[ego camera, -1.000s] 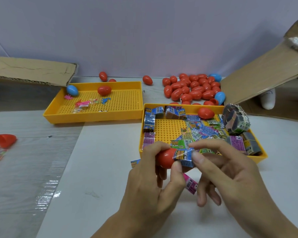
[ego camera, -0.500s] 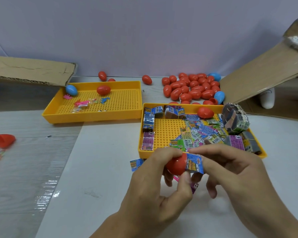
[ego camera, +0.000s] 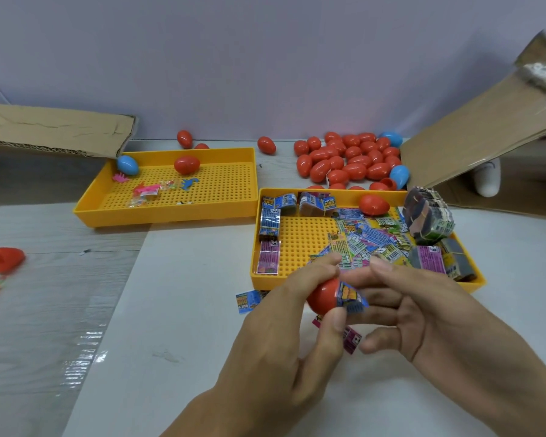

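Note:
My left hand (ego camera: 284, 339) grips a red plastic egg (ego camera: 322, 298) between thumb and fingers, just in front of the near yellow tray (ego camera: 265, 279). A blue printed label (ego camera: 350, 296) is wrapped part-way around the egg's right side. My right hand (ego camera: 423, 313) is beside the egg with its fingers straight and spread, and its fingertips are near the label. A pink label (ego camera: 352, 340) lies on the table below the egg, and a blue label (ego camera: 248, 301) lies to its left.
The near tray holds several loose labels (ego camera: 369, 241), label bundles (ego camera: 427, 217) and one red egg (ego camera: 373, 204). A second yellow tray (ego camera: 171, 212) sits at the back left with a blue egg (ego camera: 127, 164). Several red eggs (ego camera: 344, 159) are piled behind. Cardboard flaps (ego camera: 486, 127) stand at both sides.
My right hand has let go of the blue label and opened its fingers. The label now sits bent around the egg, which has tilted slightly in my left hand.

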A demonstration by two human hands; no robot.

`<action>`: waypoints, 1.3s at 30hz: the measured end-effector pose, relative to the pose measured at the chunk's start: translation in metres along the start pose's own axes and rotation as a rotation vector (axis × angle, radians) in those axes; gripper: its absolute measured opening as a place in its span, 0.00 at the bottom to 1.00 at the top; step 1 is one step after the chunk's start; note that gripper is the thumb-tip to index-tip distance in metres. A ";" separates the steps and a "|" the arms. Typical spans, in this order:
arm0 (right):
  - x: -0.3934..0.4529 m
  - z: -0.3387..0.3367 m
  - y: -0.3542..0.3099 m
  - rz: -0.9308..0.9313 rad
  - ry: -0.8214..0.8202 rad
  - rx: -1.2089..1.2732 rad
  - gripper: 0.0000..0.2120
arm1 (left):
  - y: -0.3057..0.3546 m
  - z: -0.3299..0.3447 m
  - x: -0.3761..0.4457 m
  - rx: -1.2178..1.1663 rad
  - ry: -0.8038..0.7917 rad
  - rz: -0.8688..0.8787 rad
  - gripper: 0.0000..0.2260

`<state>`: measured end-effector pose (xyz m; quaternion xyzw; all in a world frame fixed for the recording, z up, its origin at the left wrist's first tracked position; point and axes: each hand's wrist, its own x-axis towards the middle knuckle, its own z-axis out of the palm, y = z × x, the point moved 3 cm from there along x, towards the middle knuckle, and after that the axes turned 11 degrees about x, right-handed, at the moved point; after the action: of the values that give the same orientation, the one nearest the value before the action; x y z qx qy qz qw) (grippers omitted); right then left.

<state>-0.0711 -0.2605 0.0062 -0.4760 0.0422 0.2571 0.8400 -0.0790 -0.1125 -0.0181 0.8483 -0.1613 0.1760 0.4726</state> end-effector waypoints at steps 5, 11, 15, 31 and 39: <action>-0.001 0.001 0.003 -0.006 0.066 -0.027 0.16 | 0.002 -0.008 -0.013 -0.026 -0.095 0.020 0.20; -0.003 -0.001 0.001 -0.022 0.131 -0.051 0.17 | -0.001 -0.017 0.004 -0.264 -0.289 -0.368 0.20; -0.002 -0.002 0.000 -0.056 0.143 -0.010 0.17 | 0.001 -0.005 -0.005 0.057 -0.186 -0.005 0.10; -0.001 -0.001 0.002 -0.050 0.127 0.048 0.18 | 0.002 -0.009 -0.011 -0.002 0.101 0.138 0.23; 0.000 -0.001 0.010 0.111 0.092 0.169 0.16 | -0.001 -0.012 -0.012 -0.052 0.142 0.053 0.22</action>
<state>-0.0754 -0.2574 -0.0024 -0.4115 0.1286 0.2768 0.8588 -0.0911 -0.1003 -0.0178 0.8166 -0.1544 0.2439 0.4999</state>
